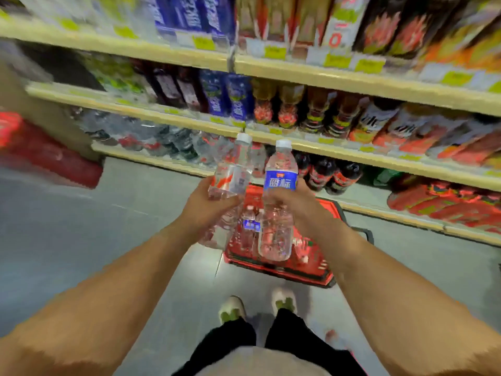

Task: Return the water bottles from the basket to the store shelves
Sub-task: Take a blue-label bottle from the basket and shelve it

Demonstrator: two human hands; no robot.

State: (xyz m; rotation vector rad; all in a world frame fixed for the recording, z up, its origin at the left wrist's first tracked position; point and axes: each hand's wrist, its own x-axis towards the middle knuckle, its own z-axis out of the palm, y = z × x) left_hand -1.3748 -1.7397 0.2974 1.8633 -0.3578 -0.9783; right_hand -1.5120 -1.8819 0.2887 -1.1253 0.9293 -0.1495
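Note:
My left hand [210, 204] grips a clear water bottle with a red and white label [230, 175], tilted a little to the right. My right hand [295, 204] grips an upright clear water bottle with a blue label [279, 183]. Both bottles have white caps and are held side by side above the red basket [311, 272] on the floor. Another blue-label water bottle [249, 226] lies inside the basket. The store shelves [325, 147] rise just beyond the bottles.
Clear water bottles [173, 142] fill the lower left shelf. Dark soda bottles [333, 175] stand on the bottom shelf behind the basket. Red packs [54, 156] sit on the floor at left. Grey floor lies around my feet [257, 308].

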